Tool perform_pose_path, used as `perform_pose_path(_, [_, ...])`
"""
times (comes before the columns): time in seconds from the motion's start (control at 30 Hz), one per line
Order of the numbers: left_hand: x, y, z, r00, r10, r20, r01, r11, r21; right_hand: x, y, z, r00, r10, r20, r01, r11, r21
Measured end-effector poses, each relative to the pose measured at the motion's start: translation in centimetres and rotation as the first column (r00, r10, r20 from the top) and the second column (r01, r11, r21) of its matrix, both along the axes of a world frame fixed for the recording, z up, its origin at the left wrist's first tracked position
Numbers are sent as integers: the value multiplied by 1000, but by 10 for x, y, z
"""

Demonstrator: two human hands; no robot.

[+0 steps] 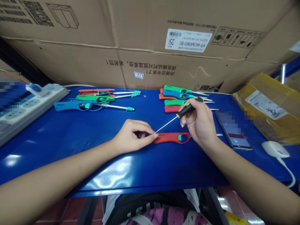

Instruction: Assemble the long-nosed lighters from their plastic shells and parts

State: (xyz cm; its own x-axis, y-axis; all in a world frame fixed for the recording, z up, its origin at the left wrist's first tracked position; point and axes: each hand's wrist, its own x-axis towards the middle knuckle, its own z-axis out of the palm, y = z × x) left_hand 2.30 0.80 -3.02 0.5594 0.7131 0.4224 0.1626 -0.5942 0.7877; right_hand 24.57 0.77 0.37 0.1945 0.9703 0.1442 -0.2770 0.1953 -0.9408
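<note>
A red stick lighter (169,137) with a green trigger lies on the blue table between my hands. My right hand (201,122) grips a screwdriver (186,110) by its black and yellow handle, its thin shaft slanting down to the left. The tip meets the thumb and forefinger of my left hand (134,136) at the lighter's handle end. Those left fingertips are pinched together. Anything small between them is too hidden to make out. Part of the lighter's metal tube is covered by my right hand.
Behind my right hand lie several lighters, including a blue one (174,93). At the left, more lighters with tubes, one of them blue (75,105), rest near a white power strip (28,106). A phone (233,131), a white device (275,149) and cardboard (269,106) occupy the right; a large carton (145,40) stands behind.
</note>
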Motion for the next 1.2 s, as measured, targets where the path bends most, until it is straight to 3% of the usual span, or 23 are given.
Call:
perform_pose_path(0.7, [2,0,0,999,39,-11,-40,999,-27,-1,-3,-1,1000,-8,16,8,999,33])
perform_pose_path(0.97, [2,1,0,996,91,10,-91,996,-11,-1,-4,-2,999,-33,22,33,999,30])
perform_pose_path(1.2, [1,2,-1,983,184,25,-184,983,16,-3,-6,-6,991,-116,63,109,989,102])
